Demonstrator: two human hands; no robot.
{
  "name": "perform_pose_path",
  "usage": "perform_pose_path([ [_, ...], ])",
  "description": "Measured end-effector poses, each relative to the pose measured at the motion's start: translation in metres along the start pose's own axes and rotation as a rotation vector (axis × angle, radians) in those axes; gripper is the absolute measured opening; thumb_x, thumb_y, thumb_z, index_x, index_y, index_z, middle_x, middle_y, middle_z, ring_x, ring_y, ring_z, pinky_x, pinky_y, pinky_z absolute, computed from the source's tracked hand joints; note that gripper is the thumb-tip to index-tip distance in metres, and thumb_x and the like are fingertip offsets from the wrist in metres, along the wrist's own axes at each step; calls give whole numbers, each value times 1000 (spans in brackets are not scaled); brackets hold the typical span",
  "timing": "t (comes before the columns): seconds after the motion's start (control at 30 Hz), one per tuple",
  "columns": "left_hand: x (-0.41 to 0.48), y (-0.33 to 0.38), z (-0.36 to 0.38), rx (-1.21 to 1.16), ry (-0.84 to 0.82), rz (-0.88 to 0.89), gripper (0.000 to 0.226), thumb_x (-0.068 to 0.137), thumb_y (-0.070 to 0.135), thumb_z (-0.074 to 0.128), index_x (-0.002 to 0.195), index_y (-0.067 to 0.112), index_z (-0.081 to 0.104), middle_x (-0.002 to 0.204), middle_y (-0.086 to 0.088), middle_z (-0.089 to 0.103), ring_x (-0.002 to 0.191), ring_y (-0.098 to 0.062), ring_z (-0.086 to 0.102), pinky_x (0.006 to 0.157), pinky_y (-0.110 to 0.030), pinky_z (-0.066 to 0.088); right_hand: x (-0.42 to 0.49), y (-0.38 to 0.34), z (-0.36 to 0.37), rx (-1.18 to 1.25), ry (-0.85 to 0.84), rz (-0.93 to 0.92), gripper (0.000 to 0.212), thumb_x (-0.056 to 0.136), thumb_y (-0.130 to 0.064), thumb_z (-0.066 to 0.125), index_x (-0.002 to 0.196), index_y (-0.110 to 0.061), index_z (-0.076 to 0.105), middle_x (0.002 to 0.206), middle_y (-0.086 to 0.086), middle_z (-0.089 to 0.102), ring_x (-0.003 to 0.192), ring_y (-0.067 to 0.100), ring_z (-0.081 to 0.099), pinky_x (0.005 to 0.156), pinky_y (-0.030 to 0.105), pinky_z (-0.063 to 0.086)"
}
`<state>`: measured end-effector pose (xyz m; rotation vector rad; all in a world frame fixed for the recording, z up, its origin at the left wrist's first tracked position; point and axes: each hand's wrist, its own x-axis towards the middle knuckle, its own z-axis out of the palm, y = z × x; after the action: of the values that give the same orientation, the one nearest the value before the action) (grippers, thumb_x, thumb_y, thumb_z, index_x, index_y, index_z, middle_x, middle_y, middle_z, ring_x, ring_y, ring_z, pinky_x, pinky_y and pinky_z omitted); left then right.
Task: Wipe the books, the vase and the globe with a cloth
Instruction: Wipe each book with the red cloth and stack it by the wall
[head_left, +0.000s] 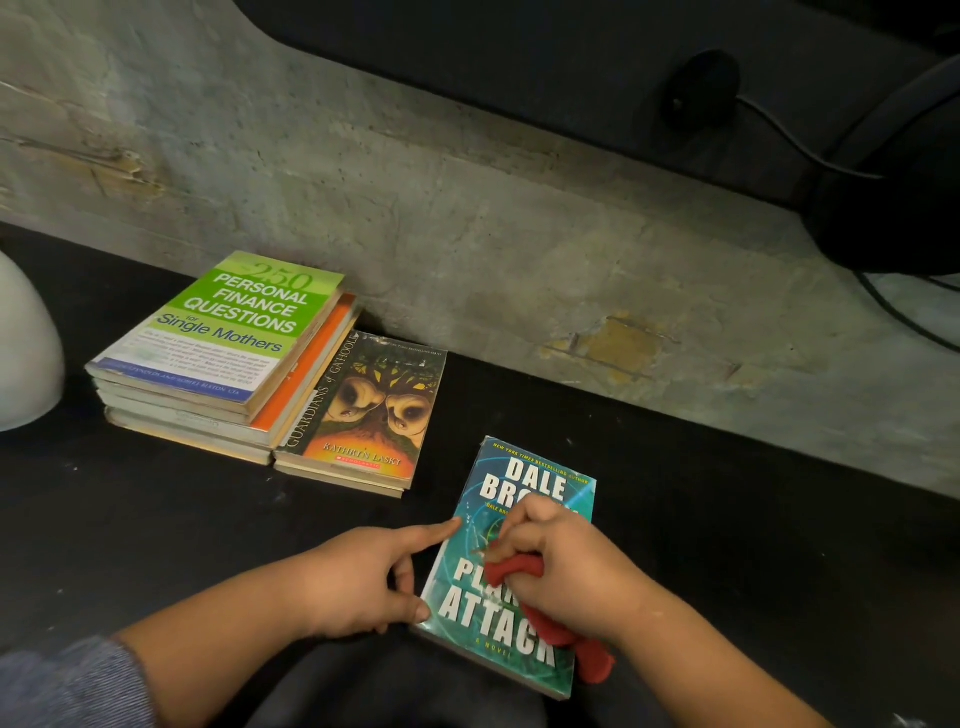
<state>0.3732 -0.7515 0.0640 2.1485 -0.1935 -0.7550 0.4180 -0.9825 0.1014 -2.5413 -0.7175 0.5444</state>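
The teal book (470, 597) lies flat, cover up, on the black table (727, 519), close to the person and turned a little to the right. A red cloth (511, 567) is bunched on the middle of its cover, and a tail of it trails off the book's lower right corner. The right hand (566, 571) grips the cloth with curled fingers and presses it down on the cover. The left hand (358, 577) steadies the book from the left: its index finger is stretched out with the tip on the cover's left edge, and its thumb is against the lower left corner. Its other fingers are tucked under and hold nothing. A blue-grey sleeve (67, 680) covers the left forearm.

Farther back and to the left, an owl book (374, 405) lies flat, well apart from the teal one. It touches a stack of books (218, 338) with a green cover on top. At the left edge stands a white rounded thing (26, 343), perhaps the vase, though too little of it shows to be sure. A rough grey wall (467, 234) runs behind the table, and a dark round object (893, 208) with cables sits at the upper right
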Motion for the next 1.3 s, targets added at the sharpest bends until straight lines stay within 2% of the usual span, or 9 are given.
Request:
perform_pose_path([
  [0.17, -1, 1, 0, 10, -2, -10, 85, 86, 28, 69, 143, 56, 13, 92, 6, 65, 63, -1, 62, 70, -23, 56, 15, -5, -1, -96, 137, 46, 20, 88, -25, 65, 105, -33, 71, 109, -19, 44, 110, 3, 46, 98, 22, 43],
  [0.3, -2, 3, 0, 17, -1, -18, 85, 86, 28, 69, 144, 56, 13, 92, 6, 65, 64, -2, 63, 73, -25, 57, 12, -8, 2, -41, -2, -43, 21, 86, -23, 69, 105, -30, 72, 109, -19, 47, 108, 0, 49, 96, 19, 44],
  [0.47, -2, 4, -1, 29, -3, -25, 85, 87, 29, 69, 144, 56, 11, 92, 8, 64, 66, -2, 63, 75, -26, 57, 22, -11, 0, -81, 119, 45, 19, 88, -24, 64, 103, -34, 71, 109, -17, 43, 110, 4, 46, 99, 22, 43],
  [0.63, -3, 4, -1, 12, -3, -22, 85, 86, 28, 70, 143, 56, 13, 91, 7, 65, 66, -3, 63, 75, -27, 58, 19, -12, 1, -34, -10, -32, 19, 84, -25, 69, 101, -33, 72, 107, -19, 45, 107, 2, 48, 97, 24, 46],
  [0.77, -3, 3, -1, -1, -6, -24, 85, 86, 28, 69, 143, 58, 13, 91, 7, 65, 66, -3, 63, 74, -27, 58, 29, -11, -2, -80, 124, 50, 19, 87, -23, 65, 102, -34, 72, 108, -20, 44, 110, 4, 47, 98, 21, 43],
  [0.9, -4, 4, 0, -11, 3, -24, 85, 86, 27, 70, 143, 57, 15, 87, 8, 65, 64, -3, 63, 72, -24, 57, 25, -12, 2, -82, 27, -58, 20, 87, -25, 67, 105, -34, 71, 109, -19, 43, 110, 3, 45, 99, 22, 42],
  [1.0, -3, 5, 0, -16, 9, -33, 90, 85, 26, 71, 146, 53, 10, 89, 8, 64, 66, -3, 64, 68, -20, 55, 30, -9, -5, -45, 53, 4, 20, 88, -21, 65, 103, -32, 72, 110, -18, 45, 109, 2, 47, 97, 17, 40],
  [1.1, -4, 6, 0, -16, 15, -47, 91, 85, 26, 71, 148, 49, 9, 91, 8, 64, 69, -4, 65, 69, -20, 55, 35, -15, 0, -117, 141, 23, 21, 92, -25, 61, 108, -34, 69, 115, -17, 43, 114, 6, 44, 101, 22, 40],
  [1.3, -4, 7, -1, -28, 4, -52, 88, 86, 25, 70, 147, 49, 11, 88, 8, 64, 67, -3, 63, 70, -22, 56, 36, -13, -8, -64, 41, -5, 22, 89, -22, 64, 108, -32, 71, 115, -17, 44, 113, 3, 45, 102, 23, 41],
])
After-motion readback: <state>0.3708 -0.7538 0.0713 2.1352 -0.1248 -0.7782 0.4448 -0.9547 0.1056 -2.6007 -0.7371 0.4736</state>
